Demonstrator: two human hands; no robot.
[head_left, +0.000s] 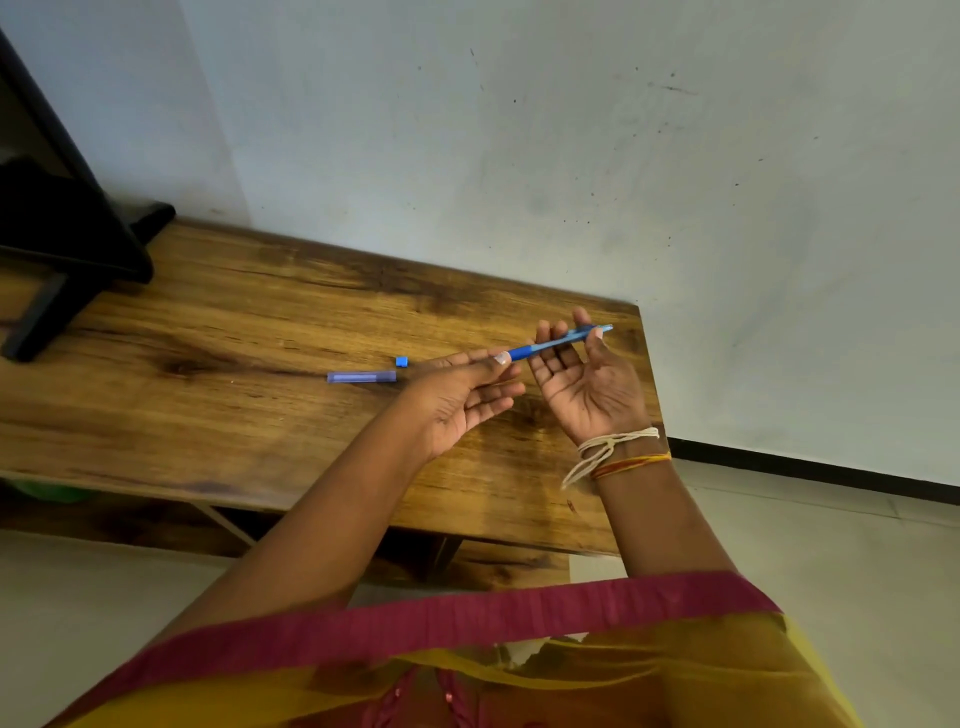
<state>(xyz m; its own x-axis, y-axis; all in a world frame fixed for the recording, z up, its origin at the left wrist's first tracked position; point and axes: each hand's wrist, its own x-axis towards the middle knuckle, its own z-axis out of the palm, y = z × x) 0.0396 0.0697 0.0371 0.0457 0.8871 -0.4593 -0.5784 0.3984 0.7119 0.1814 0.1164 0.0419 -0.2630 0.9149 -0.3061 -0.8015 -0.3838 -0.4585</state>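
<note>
A blue pen (558, 342) is held level above the right end of the wooden table (234, 332). My left hand (462, 400) pinches its darker near end between thumb and forefinger, the other fingers straight. My right hand (587, 379), palm up, pinches the paler far end between thumb and fingertips. A clear purple tube (361, 376) lies flat on the table just left of my left hand. A small blue cap (401, 361) lies beside the tube's right end.
A black stand with a dark object (62, 244) occupies the table's far left. A pale wall (571, 130) runs behind the table. The table's right edge (649, 395) drops to a light tiled floor (831, 545). A lower wooden shelf shows under the front edge.
</note>
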